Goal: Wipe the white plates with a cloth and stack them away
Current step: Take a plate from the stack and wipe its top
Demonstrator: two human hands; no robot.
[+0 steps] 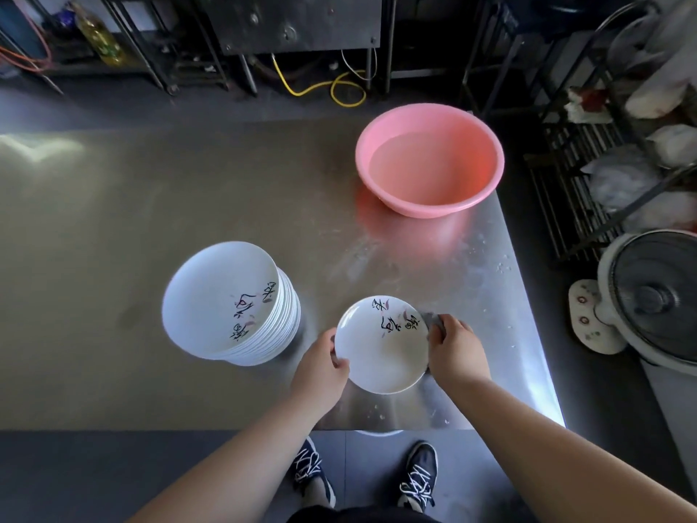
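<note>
Left grip (320,366) grasps the plate (377,358) at its left rim, thumb on top of the rim, fingers curled underneath. Right grip (454,349) is clenched around a grey cloth (431,319) and pressed to the plate's right rim. Only a small bit of cloth shows past the knuckles; the rest is hidden by the hand.

The plate sits between the two grips, face up. It is white, with black brush writing and small pink marks on the side nearest the right grip. Cannot tell if it rests on the worktop (169,190) or is held just off it.

A stack (222,300) of matching white plates stands just left of the left grip and a little beyond it, not touching. The top plate shows the same writing.

A pink basin (486,171) sits well beyond the right grip, at the far right corner of the worktop, with water inside.

The worktop is steel, with wet smears and droplets beyond and to the right of the right grip.

A fan (652,296) is off the worktop, to the right of the right grip and well apart, face up on the floor. A wire rack (565,183) with white bags stands beyond the fan.

Two dark shoes (418,481) with white laces are on the floor, nearer the person than both grips, at the worktop's near edge. A yellow hose (320,86) lies on the floor far beyond the basin.
</note>
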